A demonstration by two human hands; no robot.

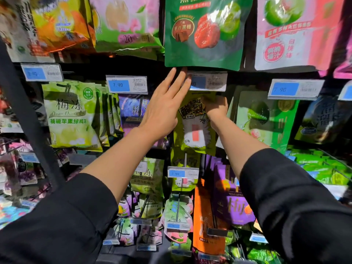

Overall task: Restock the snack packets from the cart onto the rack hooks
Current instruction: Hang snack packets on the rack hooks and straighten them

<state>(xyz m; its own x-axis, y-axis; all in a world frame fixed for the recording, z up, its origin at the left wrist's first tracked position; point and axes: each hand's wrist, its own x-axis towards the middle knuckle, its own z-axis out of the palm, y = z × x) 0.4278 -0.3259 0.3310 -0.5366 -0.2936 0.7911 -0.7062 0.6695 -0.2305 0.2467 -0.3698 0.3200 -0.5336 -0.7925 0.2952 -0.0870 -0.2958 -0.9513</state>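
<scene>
A dark display rack (85,69) fills the view, blue price tags (126,84) clipped across it; a black upright post (28,115) slants at nine o'clock.

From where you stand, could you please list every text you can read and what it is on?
"7.90": blue price tag left of the left hand.
"7 90": price tag on the right.
"5 90": lower price tag.
"梅冻": light green packet.
"手作黑糖": dark green packet.
Barcodes and small print: too blurred.

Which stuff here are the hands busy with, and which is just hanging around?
Busy with:
yellow-green packet, gripped by right hand
price tag, touched by left hand

Just hanging:
big green packet
purple packet
orange packet
</scene>
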